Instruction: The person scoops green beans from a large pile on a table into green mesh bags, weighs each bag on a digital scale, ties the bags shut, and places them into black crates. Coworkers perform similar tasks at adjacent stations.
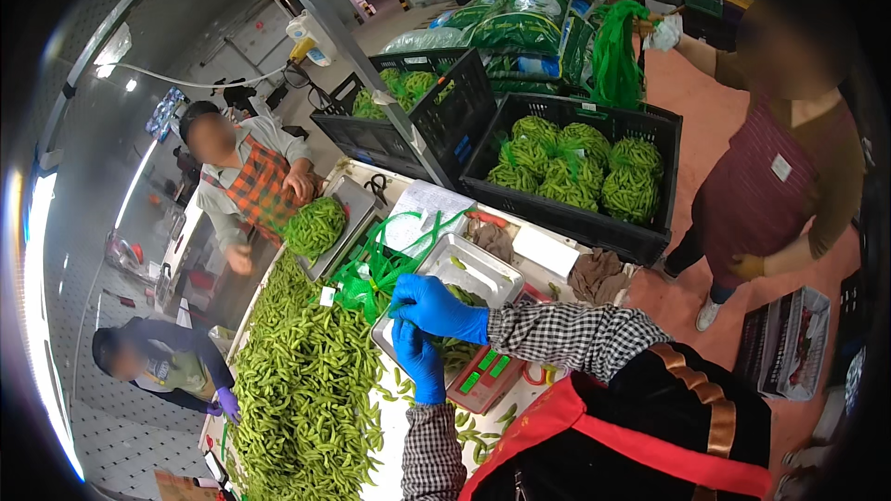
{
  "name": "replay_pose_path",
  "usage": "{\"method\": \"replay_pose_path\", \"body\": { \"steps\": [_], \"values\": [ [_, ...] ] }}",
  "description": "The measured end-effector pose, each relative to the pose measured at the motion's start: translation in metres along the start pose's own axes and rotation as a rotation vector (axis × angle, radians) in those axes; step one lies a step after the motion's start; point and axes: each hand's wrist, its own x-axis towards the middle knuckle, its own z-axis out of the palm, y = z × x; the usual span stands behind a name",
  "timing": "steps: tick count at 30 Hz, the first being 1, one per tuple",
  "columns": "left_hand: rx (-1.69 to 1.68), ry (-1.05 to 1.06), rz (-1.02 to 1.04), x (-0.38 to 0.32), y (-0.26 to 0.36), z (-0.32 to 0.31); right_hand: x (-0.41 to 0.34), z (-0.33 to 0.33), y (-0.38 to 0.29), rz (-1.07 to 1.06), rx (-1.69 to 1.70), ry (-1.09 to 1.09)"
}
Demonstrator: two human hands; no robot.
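My right hand, in a blue glove, reaches in over a metal weighing tray. My left hand, gloved the same, meets it from below, with the fingertips of both curled together. Whatever lies between the fingers is too small or hidden to make out. Under them, green bean pods lie in the tray, partly covered by my hands. The tray belongs to a red digital scale with lit green displays. Green mesh bags with a white tag lie just beyond my right fingertips.
A big heap of pods covers the table's left. A filled net bag sits on another scale, beside scissors and written paper. Black crates line the far edge. Co-workers stand left and right; a metal post rises beyond.
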Motion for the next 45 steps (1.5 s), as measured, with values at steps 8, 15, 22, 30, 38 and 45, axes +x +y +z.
{"method": "replay_pose_path", "body": {
  "steps": [8,15,22,30,38,45],
  "values": [
    [0.378,0.043,-0.077,0.029,0.053,-0.009,-0.015,-0.061,0.007,-0.001,0.024,0.018],
    [-0.387,0.306,-0.392,0.024,0.067,-0.050,-0.094,-0.136,0.083,0.436,0.479,-0.148],
    [-0.556,-0.041,-0.303,-0.015,0.039,-0.014,-0.102,-0.091,0.024,0.479,0.970,-0.399],
    [-1.011,-0.148,-0.685,0.006,0.095,0.054,-0.123,-0.119,0.026,0.755,1.390,0.120],
    [-0.692,-0.278,-0.789,0.010,0.082,0.070,-0.103,-0.295,-0.004,0.381,0.839,0.670],
    [-0.612,-0.290,-0.890,-0.003,0.054,0.080,-0.091,-0.418,-0.035,0.172,-0.137,0.540]
  ]
}}
